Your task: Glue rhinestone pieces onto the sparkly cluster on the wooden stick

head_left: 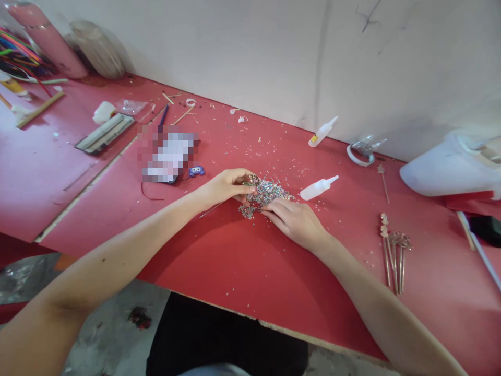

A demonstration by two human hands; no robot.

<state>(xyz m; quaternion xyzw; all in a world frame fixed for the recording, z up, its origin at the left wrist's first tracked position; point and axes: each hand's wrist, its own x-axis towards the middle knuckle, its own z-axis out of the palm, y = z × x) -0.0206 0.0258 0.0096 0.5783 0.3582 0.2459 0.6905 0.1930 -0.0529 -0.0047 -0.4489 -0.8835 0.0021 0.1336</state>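
My left hand is closed around a hair stick with an ornate head; its thin shaft sticks out below the hand toward the lower left. A heap of small sparkling rhinestones lies on the red table just beyond my fingers. At the heap's near side, my right hand is closed in a pinch, its fingertips down among the stones. Something thin and dark shows at those fingertips, too small to name. To the right of the heap lies a white glue bottle with a pointed nozzle.
A second glue bottle stands near the wall. Several copper-coloured hair sticks lie at right, below a white bucket. On the left are a blurred-out phone-like object, a small blue car-shaped thing and a pink bottle.
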